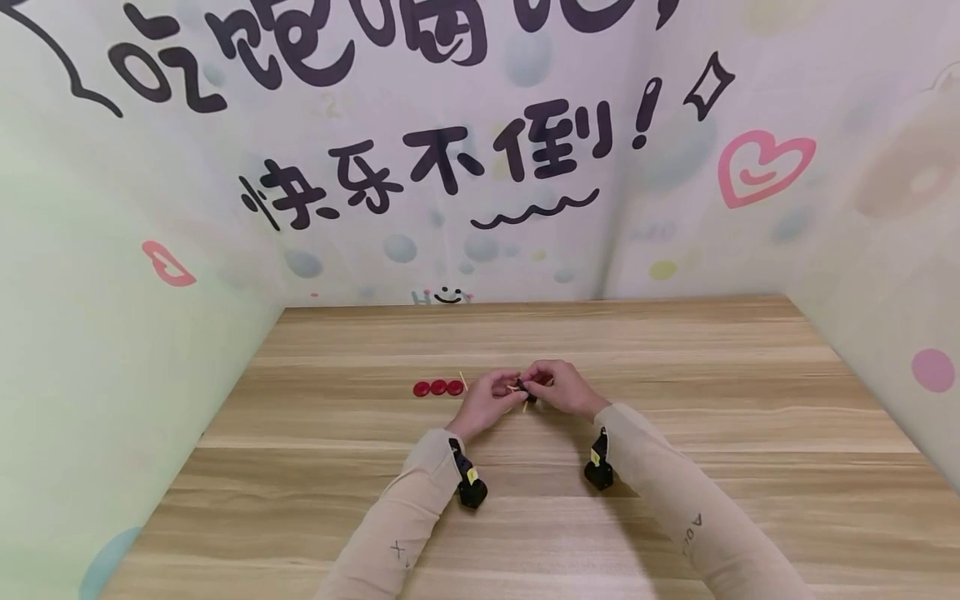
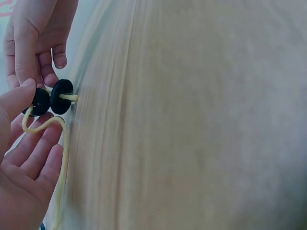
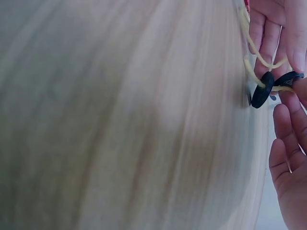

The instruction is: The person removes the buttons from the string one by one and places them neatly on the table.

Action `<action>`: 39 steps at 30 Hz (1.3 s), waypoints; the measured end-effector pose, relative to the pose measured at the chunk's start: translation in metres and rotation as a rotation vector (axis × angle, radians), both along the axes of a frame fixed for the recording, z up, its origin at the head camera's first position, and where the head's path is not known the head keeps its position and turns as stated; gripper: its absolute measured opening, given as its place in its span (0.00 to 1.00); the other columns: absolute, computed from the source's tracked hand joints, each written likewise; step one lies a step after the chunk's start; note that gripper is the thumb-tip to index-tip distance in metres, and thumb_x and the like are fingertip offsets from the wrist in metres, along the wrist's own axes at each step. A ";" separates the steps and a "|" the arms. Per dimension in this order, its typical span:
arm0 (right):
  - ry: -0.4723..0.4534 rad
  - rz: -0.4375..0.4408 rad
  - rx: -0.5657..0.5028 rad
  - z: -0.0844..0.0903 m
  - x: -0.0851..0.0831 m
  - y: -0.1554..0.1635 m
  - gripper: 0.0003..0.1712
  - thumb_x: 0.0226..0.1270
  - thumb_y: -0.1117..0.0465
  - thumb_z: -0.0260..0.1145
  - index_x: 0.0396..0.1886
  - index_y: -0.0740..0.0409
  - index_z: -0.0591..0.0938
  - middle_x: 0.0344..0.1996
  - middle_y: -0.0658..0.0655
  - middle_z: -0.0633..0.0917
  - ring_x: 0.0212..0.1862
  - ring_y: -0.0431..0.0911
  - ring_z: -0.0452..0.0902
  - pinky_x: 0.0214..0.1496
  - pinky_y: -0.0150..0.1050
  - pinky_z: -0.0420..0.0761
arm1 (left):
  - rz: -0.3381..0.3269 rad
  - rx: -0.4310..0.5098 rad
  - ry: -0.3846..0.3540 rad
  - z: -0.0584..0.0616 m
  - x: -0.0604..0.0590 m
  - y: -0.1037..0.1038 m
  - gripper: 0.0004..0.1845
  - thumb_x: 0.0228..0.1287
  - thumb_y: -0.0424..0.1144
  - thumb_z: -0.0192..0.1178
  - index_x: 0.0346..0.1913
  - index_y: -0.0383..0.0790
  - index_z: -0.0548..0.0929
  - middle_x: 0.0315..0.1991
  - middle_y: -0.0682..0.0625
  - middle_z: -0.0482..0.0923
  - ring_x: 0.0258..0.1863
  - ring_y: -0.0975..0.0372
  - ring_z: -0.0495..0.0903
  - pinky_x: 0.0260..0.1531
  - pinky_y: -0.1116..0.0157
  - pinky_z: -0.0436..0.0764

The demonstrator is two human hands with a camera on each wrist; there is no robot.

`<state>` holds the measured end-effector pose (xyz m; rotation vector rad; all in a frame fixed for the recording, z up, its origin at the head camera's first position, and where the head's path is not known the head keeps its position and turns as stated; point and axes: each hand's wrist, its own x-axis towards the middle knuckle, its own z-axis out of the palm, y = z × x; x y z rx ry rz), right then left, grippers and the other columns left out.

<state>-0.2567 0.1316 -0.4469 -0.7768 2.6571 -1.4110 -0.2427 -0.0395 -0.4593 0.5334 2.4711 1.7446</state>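
Note:
Two black buttons are threaded on a yellow cord, held up between both hands over the table. My left hand (image 1: 491, 402) pinches one black button (image 2: 39, 102) by its edge, thumb on top. From that button the yellow cord (image 2: 58, 120) loops over the left fingers and hangs down. The second black button (image 3: 262, 90) hangs beside it, with cord through its middle. My right hand (image 1: 562, 390) meets the left at the same spot, its fingertips gripping the first button where the cord passes. Its other fingers are loosely curled, and its thumb is partly hidden in the left wrist view.
Three red buttons (image 1: 438, 387) lie in a row on the wooden table (image 1: 360, 467), left of the left hand. A piece of yellow cord (image 1: 462, 381) shows beside them. A printed wall (image 1: 450, 250) stands behind the table.

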 end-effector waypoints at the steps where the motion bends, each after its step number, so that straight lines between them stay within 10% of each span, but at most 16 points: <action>1: -0.001 0.001 -0.001 0.000 0.000 0.000 0.02 0.57 0.69 0.61 0.31 0.63 0.80 0.27 0.54 0.81 0.29 0.40 0.73 0.30 0.32 0.73 | -0.003 0.004 0.007 -0.001 0.000 0.000 0.20 0.54 0.33 0.61 0.50 0.29 0.74 0.41 0.38 0.77 0.40 0.51 0.76 0.42 0.58 0.75; 39: 0.012 -0.044 0.049 -0.004 0.003 0.026 0.04 0.57 0.66 0.62 0.28 0.64 0.79 0.24 0.51 0.79 0.28 0.40 0.71 0.31 0.31 0.73 | 0.088 -0.079 -0.018 0.007 -0.004 -0.043 0.17 0.55 0.32 0.60 0.48 0.27 0.76 0.38 0.41 0.78 0.38 0.54 0.77 0.40 0.64 0.75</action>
